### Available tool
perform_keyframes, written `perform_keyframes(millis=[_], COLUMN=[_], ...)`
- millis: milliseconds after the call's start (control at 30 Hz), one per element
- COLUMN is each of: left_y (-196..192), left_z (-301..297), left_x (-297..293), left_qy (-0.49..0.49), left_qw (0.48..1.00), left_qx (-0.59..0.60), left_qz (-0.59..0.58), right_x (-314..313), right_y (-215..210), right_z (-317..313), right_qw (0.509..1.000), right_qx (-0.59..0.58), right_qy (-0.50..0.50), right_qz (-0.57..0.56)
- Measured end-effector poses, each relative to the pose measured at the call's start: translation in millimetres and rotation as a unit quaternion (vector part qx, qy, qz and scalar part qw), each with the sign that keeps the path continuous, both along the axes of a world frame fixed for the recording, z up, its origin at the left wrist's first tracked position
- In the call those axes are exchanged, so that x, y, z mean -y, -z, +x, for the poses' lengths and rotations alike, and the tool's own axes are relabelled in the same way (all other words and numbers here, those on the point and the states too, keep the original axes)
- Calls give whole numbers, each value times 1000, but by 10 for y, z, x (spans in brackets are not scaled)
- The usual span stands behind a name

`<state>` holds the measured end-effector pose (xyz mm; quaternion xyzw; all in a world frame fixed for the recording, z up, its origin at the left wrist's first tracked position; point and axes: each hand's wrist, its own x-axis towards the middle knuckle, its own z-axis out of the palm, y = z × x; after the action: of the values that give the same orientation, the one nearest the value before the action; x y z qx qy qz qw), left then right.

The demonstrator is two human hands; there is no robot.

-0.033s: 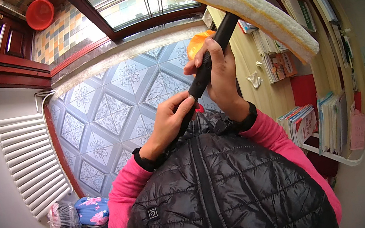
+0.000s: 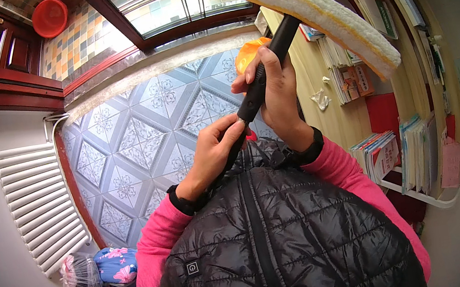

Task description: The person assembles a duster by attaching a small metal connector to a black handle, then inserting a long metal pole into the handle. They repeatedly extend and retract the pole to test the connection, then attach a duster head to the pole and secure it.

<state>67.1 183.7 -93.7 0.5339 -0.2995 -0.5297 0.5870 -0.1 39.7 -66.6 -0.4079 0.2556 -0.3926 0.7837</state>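
Note:
A window scrubber is held up in front of me, tilted so that its curved white fleece head (image 2: pixel 295 8) with yellow edging is at the upper right. Its black handle (image 2: pixel 253 100) slopes down toward my chest. My right hand (image 2: pixel 280 89) is wrapped round the handle below the head, thumb pointing up along it. Lower down, my left hand (image 2: pixel 214 149) is closed on the handle near a joint, thumb and fingers pinching it. The handle's lower end is hidden against my black jacket (image 2: pixel 280 226).
On the right, a wooden desk with shelves (image 2: pixel 314 120) holds books (image 2: pixel 377 158) and crumpled tissue (image 2: pixel 321 100). An orange object (image 2: pixel 250 55) is behind my right hand. A white radiator (image 2: pixel 45 202) lines the left wall. Past a dark red door frame (image 2: pixel 117 16) is a red basin (image 2: pixel 50 18).

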Motion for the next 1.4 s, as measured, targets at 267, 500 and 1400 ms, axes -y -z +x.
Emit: perform_keyframes(millis=[267, 500, 1400], left_y=[78, 143, 411], left_z=[-112, 2, 362], left_x=[-1, -20, -540], left_qy=[-34, 5, 186], left_qw=[999, 993, 967], left_qx=[24, -112, -84], left_qz=[4, 34, 151], right_x=[-36, -56, 49], right_y=[111, 174, 328], right_z=[-67, -70, 213], right_qw=[1000, 999, 999], right_qx=[3, 28, 25], right_qy=[6, -15, -2], right_qz=[-14, -17, 48])
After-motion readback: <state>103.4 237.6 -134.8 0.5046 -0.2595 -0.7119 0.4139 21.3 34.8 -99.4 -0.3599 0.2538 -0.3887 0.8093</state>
